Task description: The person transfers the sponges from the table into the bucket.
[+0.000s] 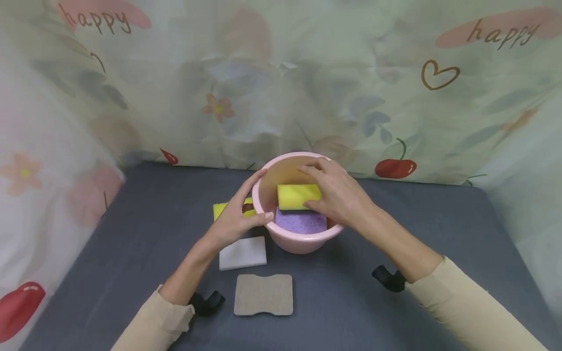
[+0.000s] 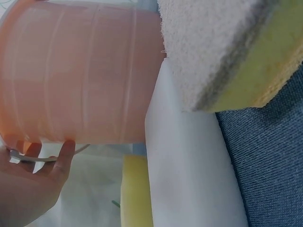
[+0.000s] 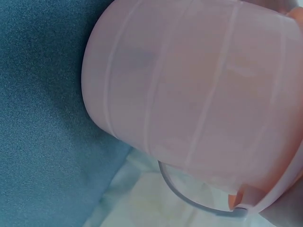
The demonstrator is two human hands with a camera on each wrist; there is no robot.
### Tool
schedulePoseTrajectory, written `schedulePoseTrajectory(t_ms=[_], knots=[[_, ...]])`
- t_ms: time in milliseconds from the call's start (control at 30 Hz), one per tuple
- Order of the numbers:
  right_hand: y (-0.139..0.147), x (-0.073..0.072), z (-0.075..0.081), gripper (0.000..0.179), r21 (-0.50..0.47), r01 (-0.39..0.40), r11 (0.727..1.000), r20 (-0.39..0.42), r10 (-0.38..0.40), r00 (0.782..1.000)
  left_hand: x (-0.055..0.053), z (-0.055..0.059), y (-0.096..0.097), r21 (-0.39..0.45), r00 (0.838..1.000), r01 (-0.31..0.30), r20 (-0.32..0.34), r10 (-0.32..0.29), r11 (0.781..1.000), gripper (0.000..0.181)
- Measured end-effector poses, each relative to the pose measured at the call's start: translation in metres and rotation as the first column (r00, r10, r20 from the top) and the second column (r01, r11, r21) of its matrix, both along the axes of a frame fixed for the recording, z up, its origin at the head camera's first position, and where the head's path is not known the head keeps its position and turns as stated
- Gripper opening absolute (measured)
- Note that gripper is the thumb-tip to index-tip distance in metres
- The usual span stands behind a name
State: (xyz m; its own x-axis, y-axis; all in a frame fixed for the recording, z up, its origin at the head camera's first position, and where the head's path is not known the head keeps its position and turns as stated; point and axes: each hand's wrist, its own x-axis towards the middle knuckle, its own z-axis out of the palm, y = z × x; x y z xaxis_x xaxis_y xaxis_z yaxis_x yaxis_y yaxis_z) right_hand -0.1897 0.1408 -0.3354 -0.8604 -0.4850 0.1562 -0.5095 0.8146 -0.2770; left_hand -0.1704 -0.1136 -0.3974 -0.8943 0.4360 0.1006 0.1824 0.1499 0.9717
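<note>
A pink bucket [image 1: 298, 243] stands on the dark table, its opening facing me. My left hand [image 1: 234, 217] holds its left side, with the thumb and index finger at the rim and other fingers against the outer wall near the handle [image 2: 42, 158]. Inside lie a purple sponge [image 1: 300, 222] and, above it, a yellow sponge [image 1: 294, 196] with a dark layer beneath. Over the bucket's right side reaches my right hand [image 1: 340, 192]. Its thumb lies across the yellow sponge's right end, while its spread fingers stand apart from the sponge's top edge.
Left of the bucket, another yellow sponge [image 1: 219, 209] is partly hidden by my left hand. A white block [image 1: 243, 254] lies in front of it. Nearer me is a grey-topped sponge [image 1: 263, 295] with notched sides. A patterned curtain [image 1: 281, 112] borders the table behind.
</note>
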Motion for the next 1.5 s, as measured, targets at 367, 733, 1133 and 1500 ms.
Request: schedulePoseTrajectory(t_ms=[367, 733, 1133, 1500], knots=[[0.008, 0.005, 0.003, 0.073, -0.081, -0.013, 0.997, -0.011, 0.012, 1.000, -0.002, 0.001, 0.003, 0.005, 1.000, 0.002, -0.002, -0.002, 1.000, 0.088], [0.024, 0.012, 0.006, 0.063, -0.277, -0.063, 0.959, -0.053, 0.050, 0.997, -0.006, 0.001, -0.004, -0.055, 0.996, 0.022, -0.089, -0.027, 0.998, 0.096], [0.042, 0.018, 0.010, 0.059, -0.438, -0.054, 0.897, -0.031, 0.045, 0.998, -0.010, -0.004, -0.028, -0.087, 0.975, -0.024, -0.222, 0.004, 0.996, 0.094], [0.057, 0.023, 0.006, 0.055, -0.468, 0.025, 0.883, -0.003, -0.030, 1.000, -0.010, -0.017, -0.056, -0.251, 0.969, -0.159, -0.225, 0.103, 0.955, 0.082]])
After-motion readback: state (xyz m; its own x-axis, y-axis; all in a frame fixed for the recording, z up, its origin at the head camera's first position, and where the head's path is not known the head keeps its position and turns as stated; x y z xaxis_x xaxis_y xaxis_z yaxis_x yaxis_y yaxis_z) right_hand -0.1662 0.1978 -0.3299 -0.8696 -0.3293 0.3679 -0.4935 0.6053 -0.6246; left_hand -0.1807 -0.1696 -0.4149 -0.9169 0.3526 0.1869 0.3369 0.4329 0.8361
